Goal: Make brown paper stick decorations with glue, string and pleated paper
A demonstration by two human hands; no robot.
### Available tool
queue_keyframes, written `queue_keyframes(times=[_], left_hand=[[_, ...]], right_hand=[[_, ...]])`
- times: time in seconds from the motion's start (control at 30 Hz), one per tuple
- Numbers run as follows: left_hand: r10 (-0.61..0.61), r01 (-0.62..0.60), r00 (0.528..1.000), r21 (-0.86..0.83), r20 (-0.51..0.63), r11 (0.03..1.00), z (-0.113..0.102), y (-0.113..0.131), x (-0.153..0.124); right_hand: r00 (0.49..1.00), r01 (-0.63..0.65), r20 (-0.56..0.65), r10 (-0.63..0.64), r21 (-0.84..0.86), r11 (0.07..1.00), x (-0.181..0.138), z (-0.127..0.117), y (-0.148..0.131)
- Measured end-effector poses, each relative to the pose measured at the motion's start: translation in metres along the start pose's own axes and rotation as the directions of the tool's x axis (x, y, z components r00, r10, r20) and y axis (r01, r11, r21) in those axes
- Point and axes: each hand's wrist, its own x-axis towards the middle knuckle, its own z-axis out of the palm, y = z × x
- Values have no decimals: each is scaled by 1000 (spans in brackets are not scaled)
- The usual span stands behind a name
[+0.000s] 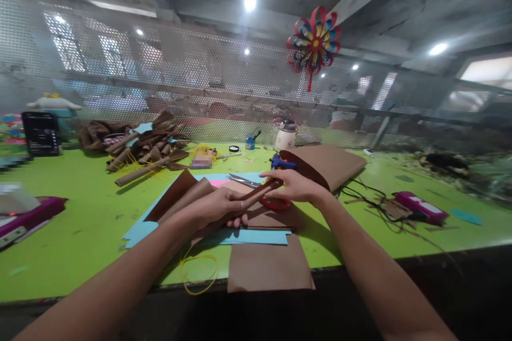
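Note:
My left hand (224,206) is closed around the left part of a rolled tube of brown paper (258,196). At the tube's upper right end, the fingers and thumb of my right hand (298,185) are wrapped round it. A loose, curved flap of brown paper (172,197) stands to the left, partly behind my left forearm. Under my hands lie brown sheets and light blue paper (260,237). Scissors (245,180) with red handles rest on the papers just behind the tube, partly hidden by it. One brown sheet (272,266) reaches over the table's front edge.
Brown paper rolls (148,154) are piled at the back left. Behind my right hand are a blue glue gun (282,162) and a large folded brown sheet (332,162). Yellow string (200,274) loops over the front edge. A purple power strip (422,206) with black cables lies right.

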Motion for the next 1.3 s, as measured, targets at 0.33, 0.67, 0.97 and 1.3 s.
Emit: queue_keyframes(times=[0.33,0.67,0.97,1.3], left_hand=[[-13,9,999,-122,-33,993,-2,-6,3],[-8,-5,994,-116,-109,993,0,-11,9],[0,-36,981,-181,-196,983,1,-9,10],[38,-71,967,-123,-254,990,-2,-13,13]], right_hand=[[981,-125,-53,189,572,811,7,7,16],[967,-67,-135,214,680,731,10,9,11],[953,-59,-160,258,736,675,12,12,9],[876,-34,-167,453,915,401,19,17,13]])
